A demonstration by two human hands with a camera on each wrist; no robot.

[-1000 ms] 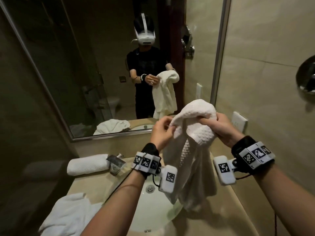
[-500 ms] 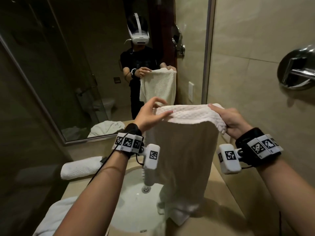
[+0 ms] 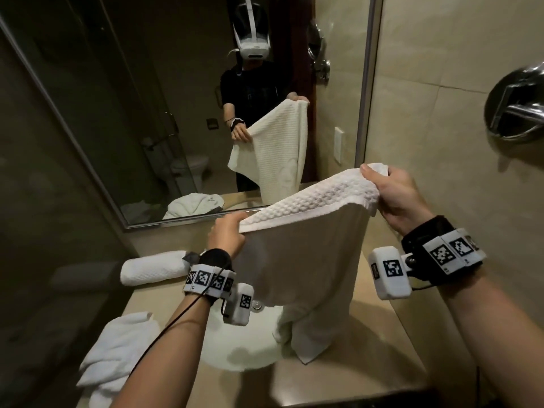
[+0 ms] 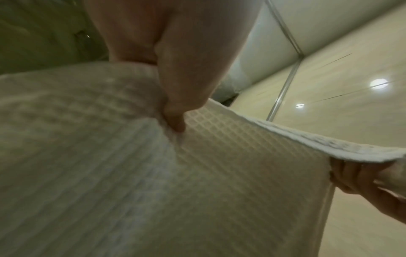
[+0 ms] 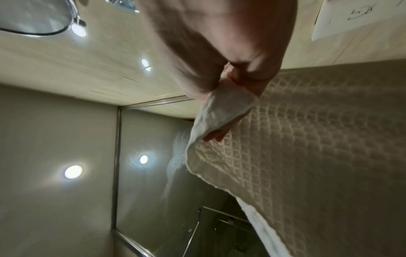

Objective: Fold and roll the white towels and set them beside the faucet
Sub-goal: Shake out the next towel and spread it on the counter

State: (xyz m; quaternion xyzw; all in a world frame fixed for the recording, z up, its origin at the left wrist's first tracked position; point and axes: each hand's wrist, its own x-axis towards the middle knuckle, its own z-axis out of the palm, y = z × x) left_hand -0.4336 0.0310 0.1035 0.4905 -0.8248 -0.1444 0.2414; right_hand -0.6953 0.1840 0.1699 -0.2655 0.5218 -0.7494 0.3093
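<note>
A white waffle-weave towel (image 3: 306, 260) hangs spread out above the sink (image 3: 235, 346), its bottom end bunched on the basin's edge. My left hand (image 3: 228, 235) pinches the towel's lower left top corner; the left wrist view shows that hand (image 4: 173, 111) pressed into the weave (image 4: 219, 156). My right hand (image 3: 391, 191) grips the raised right corner, and its fingers (image 5: 219, 133) curl round the hem (image 5: 222, 107). A rolled white towel (image 3: 153, 267) lies on the counter at the back left, by the mostly hidden faucet (image 3: 191, 256).
A loose pile of white towels (image 3: 117, 354) lies on the counter's front left. The mirror (image 3: 176, 113) stands behind the sink, a tiled wall to the right with a chrome fitting (image 3: 518, 107). Beige counter (image 3: 382, 348) stretches right of the basin.
The bunched towel has been shaken out flat between both hands. My right hand has stayed high while my left has dropped lower, tilting the top edge down to the left.
</note>
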